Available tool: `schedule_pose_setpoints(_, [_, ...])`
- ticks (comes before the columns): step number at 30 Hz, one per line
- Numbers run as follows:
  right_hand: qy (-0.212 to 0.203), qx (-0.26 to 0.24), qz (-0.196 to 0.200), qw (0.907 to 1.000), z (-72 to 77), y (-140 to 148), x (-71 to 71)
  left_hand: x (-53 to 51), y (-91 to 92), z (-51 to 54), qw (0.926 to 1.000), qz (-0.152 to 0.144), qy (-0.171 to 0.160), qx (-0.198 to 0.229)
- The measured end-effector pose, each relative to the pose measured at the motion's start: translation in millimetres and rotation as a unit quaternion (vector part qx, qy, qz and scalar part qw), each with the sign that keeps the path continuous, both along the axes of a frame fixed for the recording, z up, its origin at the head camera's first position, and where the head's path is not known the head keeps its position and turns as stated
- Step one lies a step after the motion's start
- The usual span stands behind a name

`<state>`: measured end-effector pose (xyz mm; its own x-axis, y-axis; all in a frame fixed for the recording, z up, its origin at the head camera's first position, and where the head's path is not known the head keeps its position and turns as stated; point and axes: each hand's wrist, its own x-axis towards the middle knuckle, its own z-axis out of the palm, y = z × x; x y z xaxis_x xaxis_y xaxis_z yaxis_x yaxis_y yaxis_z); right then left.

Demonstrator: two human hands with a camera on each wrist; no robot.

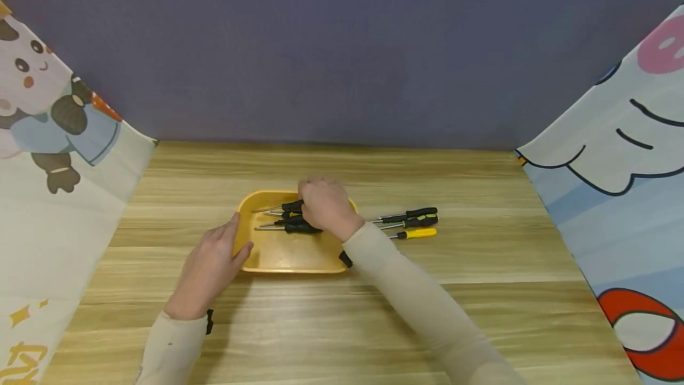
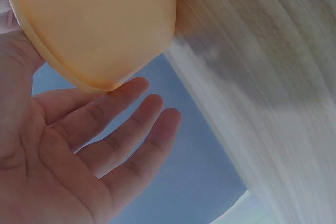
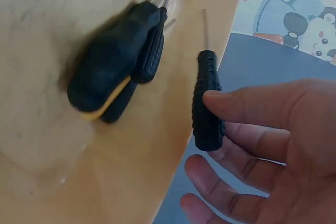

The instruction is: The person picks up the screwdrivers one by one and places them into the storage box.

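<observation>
On the wooden table (image 1: pixel 299 325), I am working at a yellow tray (image 1: pixel 294 257).
My left hand (image 1: pixel 211 257) is gripping its left rim; my right hand (image 1: pixel 326 207) is pinching a black-handled screwdriver (image 3: pixel 206 129) over its far side; several dark-handled tools (image 1: pixel 301 227) are lying inside, and three screwdrivers (image 1: pixel 419 222) are resting just to its right.

The person wears a cream, plain-coloured fabric long sleeve on the left arm (image 1: pixel 173 343), with a tiny dark speck (image 1: pixel 170 343) below its cuff. A matching cream fabric long sleeve covers the right arm (image 1: pixel 422 296), fairly slim along the forearm, with soft creases toward the elbow. At the left cuff's inner side sits a small, black, notched piece (image 1: pixel 209 321); a small, black, blocky piece (image 1: pixel 346 259) shows beside the right cuff.
</observation>
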<state>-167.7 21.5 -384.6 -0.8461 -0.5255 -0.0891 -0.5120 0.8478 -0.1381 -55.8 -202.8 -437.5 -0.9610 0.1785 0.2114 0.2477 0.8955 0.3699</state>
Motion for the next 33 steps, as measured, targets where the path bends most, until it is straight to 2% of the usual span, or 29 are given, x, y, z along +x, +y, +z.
schedule_pose_setpoints(4, [-0.02,0.005,-0.008,0.9997,-2.5,-2,-0.5,0.2,0.7,0.6,1.0,0.001,-0.002,0.001])
schedule_pose_setpoints(11, [-0.022,0.029,-0.004,0.9994,-6.8,-2,-2.5,0.9,0.8,0.5,1.0,0.001,-0.008,0.001])
schedule_pose_setpoints(19, [-0.032,0.021,-0.007,0.9992,-7.1,1,-3.1,1.1,1.2,1.1,0.9999,0.004,-0.011,0.002])
schedule_pose_setpoints(24, [-0.03,0.02,-0.007,0.9993,-1.6,3,-0.6,0.7,1.0,0.1,1.0,0.002,-0.002,0.002])
schedule_pose_setpoints(33, [-0.01,-0.034,-0.002,0.9994,14.5,24,7.8,0.6,0.8,-0.7,0.9999,0.008,-0.007,0.005])
